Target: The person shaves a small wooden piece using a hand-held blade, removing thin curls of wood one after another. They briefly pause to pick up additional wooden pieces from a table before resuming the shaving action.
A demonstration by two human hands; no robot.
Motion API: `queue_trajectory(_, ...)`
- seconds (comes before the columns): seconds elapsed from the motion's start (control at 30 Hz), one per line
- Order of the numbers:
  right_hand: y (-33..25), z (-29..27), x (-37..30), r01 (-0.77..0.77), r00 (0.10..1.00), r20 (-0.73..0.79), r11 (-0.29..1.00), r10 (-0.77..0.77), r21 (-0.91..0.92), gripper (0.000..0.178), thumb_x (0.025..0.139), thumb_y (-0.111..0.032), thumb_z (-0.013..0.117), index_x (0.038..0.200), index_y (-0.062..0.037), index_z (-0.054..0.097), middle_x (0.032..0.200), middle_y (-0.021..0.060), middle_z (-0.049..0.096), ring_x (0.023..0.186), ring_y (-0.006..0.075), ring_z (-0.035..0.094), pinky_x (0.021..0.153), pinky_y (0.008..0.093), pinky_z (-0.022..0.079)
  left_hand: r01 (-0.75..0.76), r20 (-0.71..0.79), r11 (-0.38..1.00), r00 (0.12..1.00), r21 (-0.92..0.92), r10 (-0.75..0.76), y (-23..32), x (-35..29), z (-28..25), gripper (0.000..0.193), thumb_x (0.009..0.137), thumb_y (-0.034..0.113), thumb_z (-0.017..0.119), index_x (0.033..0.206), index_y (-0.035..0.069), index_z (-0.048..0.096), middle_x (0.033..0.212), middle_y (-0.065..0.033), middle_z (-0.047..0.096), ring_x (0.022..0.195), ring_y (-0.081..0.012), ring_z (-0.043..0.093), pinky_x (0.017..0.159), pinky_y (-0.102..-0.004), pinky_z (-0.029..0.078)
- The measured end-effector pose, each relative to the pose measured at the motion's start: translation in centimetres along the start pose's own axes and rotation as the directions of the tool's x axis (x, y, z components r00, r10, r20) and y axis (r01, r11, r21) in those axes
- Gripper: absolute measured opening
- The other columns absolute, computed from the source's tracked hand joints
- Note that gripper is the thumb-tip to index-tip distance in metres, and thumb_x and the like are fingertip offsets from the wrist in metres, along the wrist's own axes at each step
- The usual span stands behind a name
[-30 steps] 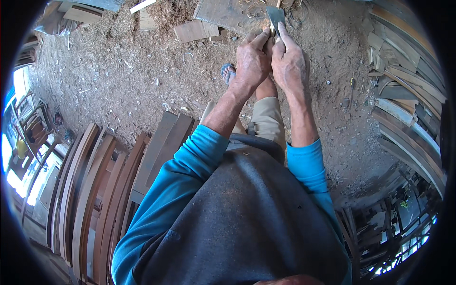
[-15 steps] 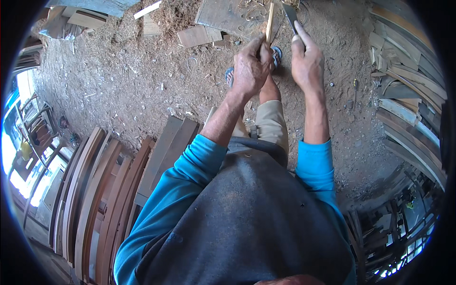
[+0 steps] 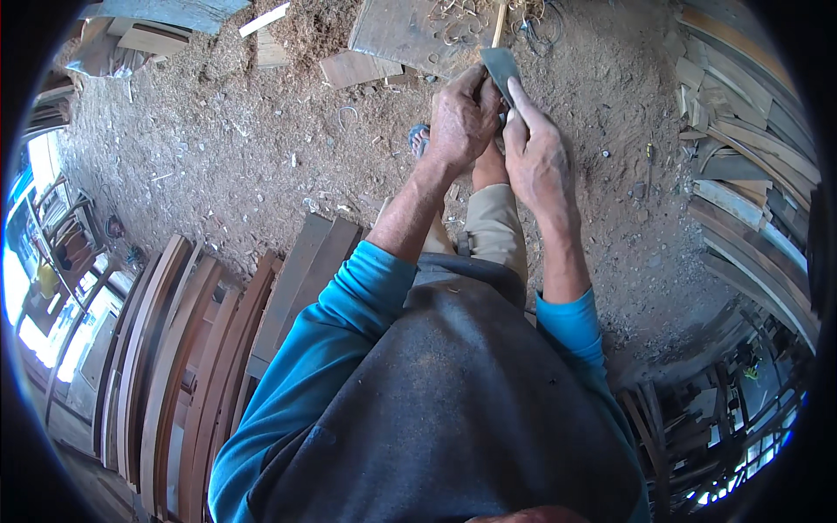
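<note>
My left hand [image 3: 464, 120] is closed around the near end of a thin, pale wooden stick [image 3: 500, 24], which points away from me toward the top edge. My right hand [image 3: 539, 157] grips a flat, broad grey metal blade [image 3: 500, 68], its index finger stretched along it. The blade's square end lies over the stick just beyond my left fingers and covers part of it. Its handle is hidden in my palm. Both hands are close together, above my sandalled foot [image 3: 419, 138].
Curled wood shavings [image 3: 458, 19] lie on a wide board [image 3: 392, 33] at the far side. Long planks [image 3: 179, 366] are stacked at my left, more boards [image 3: 754, 187] along the right. A screwdriver-like tool [image 3: 649, 157] lies on the dirt floor [image 3: 253, 166].
My right hand has moved left and nearer to me, bringing the blade from beside the stick's far part down over it, next to my left fingers. The left hand has barely moved.
</note>
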State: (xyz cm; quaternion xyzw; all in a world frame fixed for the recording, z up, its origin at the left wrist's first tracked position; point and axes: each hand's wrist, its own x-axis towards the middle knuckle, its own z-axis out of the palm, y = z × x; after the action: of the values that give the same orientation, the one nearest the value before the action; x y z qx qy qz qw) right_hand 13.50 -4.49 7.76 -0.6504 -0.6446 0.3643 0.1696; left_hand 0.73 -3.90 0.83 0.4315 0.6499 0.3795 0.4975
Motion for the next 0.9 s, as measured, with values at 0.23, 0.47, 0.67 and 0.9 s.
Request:
queue_trajectory(0.23,-0.2,-0.3,2.1,-0.115,0.993,0.029,0.992,0.114,0.049,0.040,0.101,-0.013,0.056,0.140,-0.0035,0.063,0.113,0.0298,0.071,0.102,0.0466,0.071,0.086,0.0492,0.058,-0.072,-0.103,0.997,0.992,-0.004,0.071,0.5,-0.1,1.0,0.024,0.099,0.011,0.063,0.119,-0.001,0.070,0.097,-0.0237,0.072,0.088,-0.0393,0.073,0.078,-0.0420,0.057)
queue_trajectory(0.47,-0.6,-0.3,0.6,-0.084,0.995,0.049,0.994,0.087,-0.064,0.040,0.102,-0.018,0.055,0.140,-0.0072,0.065,0.106,0.0301,0.072,0.095,0.0457,0.072,0.081,0.0496,0.059,-0.033,-0.069,0.998,0.997,0.054,0.037,0.3,0.1,0.8,0.027,0.097,0.010,0.065,0.121,-0.001,0.070,0.094,-0.0230,0.071,0.088,-0.0399,0.072,0.077,-0.0438,0.057)
queue_trajectory(0.67,-1.1,-0.7,3.8,-0.082,0.996,0.034,0.995,0.084,-0.057,0.043,0.102,-0.018,0.055,0.141,-0.0021,0.062,0.093,0.0296,0.072,0.088,0.0457,0.073,0.078,0.0497,0.058,-0.107,-0.141,0.993,0.984,0.044,0.112,0.1,0.1,1.5,0.029,0.096,0.012,0.066,0.123,0.000,0.070,0.093,-0.0231,0.070,0.085,-0.0421,0.071,0.075,-0.0465,0.056)
queue_trajectory(0.9,-1.8,-0.8,1.4,-0.096,0.991,0.081,0.992,0.102,-0.078,0.042,0.103,-0.019,0.053,0.140,-0.0025,0.063,0.113,0.0306,0.071,0.100,0.0442,0.072,0.085,0.0490,0.059,-0.075,-0.076,0.994,0.994,0.081,0.081,0.4,0.0,0.9,0.030,0.096,0.012,0.066,0.123,-0.001,0.069,0.093,-0.0231,0.069,0.083,-0.0420,0.069,0.073,-0.0479,0.055)
